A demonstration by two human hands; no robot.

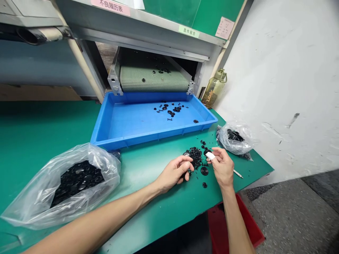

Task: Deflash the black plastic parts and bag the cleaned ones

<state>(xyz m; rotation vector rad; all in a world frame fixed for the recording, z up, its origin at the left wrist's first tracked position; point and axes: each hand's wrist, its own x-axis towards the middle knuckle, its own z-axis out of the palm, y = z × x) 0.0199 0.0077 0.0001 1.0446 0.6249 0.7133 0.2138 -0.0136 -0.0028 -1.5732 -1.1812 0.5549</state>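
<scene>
My left hand (177, 171) is beside a heap of small black parts (196, 157) on the green table, its fingers curled in toward the thumb. What they hold, if anything, is hidden. A black disc with a shiny ring (186, 154) shows just beyond these fingers; I cannot tell whether they touch it. On the heap's other side, my right hand (222, 167) pinches a black disc (207, 151) between thumb and finger. A white covering (210, 156) wraps the thumb tip. Another black disc (204, 171) and a smaller black part (204, 185) lie between me and the heap.
A blue tray (159, 135) with scattered black parts stands below a conveyor belt (156, 83). Clear bags of black parts sit left (106, 165) and right (224, 144). A bottle (213, 88), a white pencil-like stick (238, 174) and a red bin (250, 222) are on the right.
</scene>
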